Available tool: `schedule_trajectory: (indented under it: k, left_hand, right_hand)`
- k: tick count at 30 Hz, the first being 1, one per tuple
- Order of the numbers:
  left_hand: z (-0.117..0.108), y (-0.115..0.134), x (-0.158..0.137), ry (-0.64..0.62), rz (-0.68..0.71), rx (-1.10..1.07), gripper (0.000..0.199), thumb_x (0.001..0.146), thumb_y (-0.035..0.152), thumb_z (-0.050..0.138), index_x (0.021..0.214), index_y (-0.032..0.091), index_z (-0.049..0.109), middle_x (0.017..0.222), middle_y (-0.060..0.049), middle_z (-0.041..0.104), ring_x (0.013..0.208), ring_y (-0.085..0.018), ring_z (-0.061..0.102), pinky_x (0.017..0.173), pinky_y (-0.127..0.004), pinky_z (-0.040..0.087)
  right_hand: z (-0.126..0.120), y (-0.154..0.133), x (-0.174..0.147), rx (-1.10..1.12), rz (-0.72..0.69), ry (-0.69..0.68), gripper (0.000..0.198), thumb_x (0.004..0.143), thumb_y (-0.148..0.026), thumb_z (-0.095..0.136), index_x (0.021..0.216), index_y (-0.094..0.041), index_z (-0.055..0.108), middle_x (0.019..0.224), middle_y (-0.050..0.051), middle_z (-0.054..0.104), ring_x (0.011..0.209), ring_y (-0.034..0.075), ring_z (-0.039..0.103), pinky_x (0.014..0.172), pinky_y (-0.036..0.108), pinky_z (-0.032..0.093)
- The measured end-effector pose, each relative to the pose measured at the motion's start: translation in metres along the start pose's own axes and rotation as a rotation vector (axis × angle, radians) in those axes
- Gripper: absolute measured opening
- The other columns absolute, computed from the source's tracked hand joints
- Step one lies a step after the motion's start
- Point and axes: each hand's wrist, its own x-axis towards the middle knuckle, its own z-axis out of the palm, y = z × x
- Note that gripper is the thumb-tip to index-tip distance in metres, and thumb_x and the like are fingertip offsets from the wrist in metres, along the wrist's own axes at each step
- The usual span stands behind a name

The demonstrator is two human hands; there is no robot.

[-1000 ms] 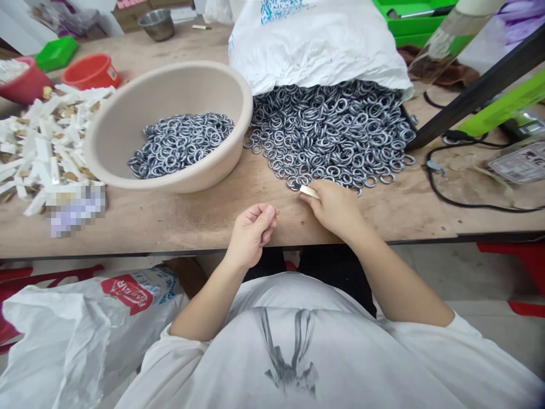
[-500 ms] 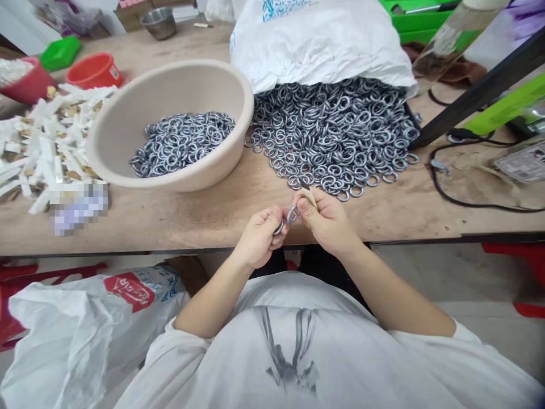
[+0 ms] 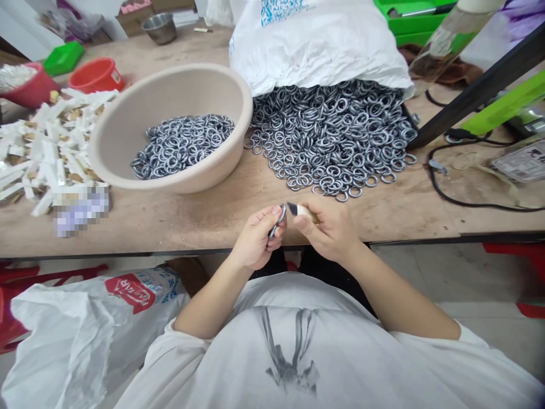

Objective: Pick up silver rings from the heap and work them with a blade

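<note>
Between the thumb and fingers of my left hand [image 3: 258,237], a grey metal ring [image 3: 279,220] is pinched at a tilt; whether another ring is tucked in the fingers is hard to see. My right hand [image 3: 332,227] is closed around a small knife [image 3: 300,211] with a cream-coloured grip and a dark, angled tip. The tip points left, close beside the ring, with a narrow gap showing. Both hands hover over the front edge of the bench. A heap of similar rings [image 3: 332,142] lies beyond them, and more rings [image 3: 183,145] fill the bottom of a beige basin [image 3: 170,183].
The heap spills from a white sack [image 3: 319,51]. White scraps [image 3: 46,142] cover the bench's left side near a red bowl [image 3: 96,75]. At right, a black post [image 3: 477,91] leans above a dark cable [image 3: 451,196]. A white bag [image 3: 72,335] stands below the bench.
My right hand has drawn slightly away from the left, and the knife tip has swung down to point left. The ring between both hands now sits in my left hand alone.
</note>
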Motion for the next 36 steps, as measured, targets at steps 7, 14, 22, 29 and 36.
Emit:
schedule_trajectory:
  k: [7,14,22,29,36]
  left_hand:
    - [0.001,0.001,-0.001,0.032,-0.009,-0.045,0.044,0.075,0.047,0.080,0.071,0.018,0.047,0.051,0.009,0.041,0.038,-0.001,0.025,0.036,-0.013,0.017]
    - [0.003,0.000,-0.011,-0.043,-0.037,-0.011,0.045,0.077,0.049,0.078,0.067,0.015,0.051,0.051,0.007,0.042,0.039,-0.001,0.028,0.037,-0.014,0.019]
    - [-0.011,0.004,-0.004,0.092,0.037,-0.051,0.027,0.076,0.027,0.075,0.100,0.016,0.066,0.058,0.006,0.055,0.040,-0.003,0.037,0.036,-0.014,0.024]
    - [-0.010,0.005,0.004,0.177,0.041,-0.073,0.040,0.075,0.053,0.075,0.077,0.017,0.055,0.065,0.004,0.056,0.040,-0.003,0.037,0.034,-0.015,0.018]
    - [-0.009,-0.020,0.006,0.182,0.296,0.274,0.049,0.080,0.064,0.070,0.076,0.016,0.061,0.061,0.004,0.050,0.047,-0.004,0.035,0.042,-0.019,0.024]
  right_hand:
    - [0.002,-0.008,-0.006,-0.194,-0.057,-0.132,0.049,0.100,-0.055,0.040,0.067,-0.021,0.053,0.065,0.003,0.055,0.062,0.016,0.047,0.062,0.032,0.029]
    - [-0.005,0.026,0.021,-0.432,0.296,-0.044,0.043,0.100,-0.053,0.042,0.081,-0.022,0.066,0.073,0.005,0.065,0.066,0.020,0.054,0.060,0.031,0.025]
    - [0.010,0.032,0.050,-0.698,0.341,-0.222,0.022,0.095,-0.037,0.059,0.107,-0.022,0.071,0.110,0.012,0.071,0.083,0.026,0.064,0.063,0.032,0.030]
    - [0.004,0.018,0.036,0.174,0.344,-0.088,0.030,0.092,-0.048,0.061,0.080,-0.020,0.063,0.078,0.003,0.065,0.074,0.018,0.058,0.067,0.030,0.041]
    - [0.011,-0.012,0.018,0.648,0.437,-0.055,0.051,0.080,-0.072,0.066,0.074,-0.022,0.056,0.062,-0.003,0.054,0.062,0.014,0.053,0.061,0.028,0.044]
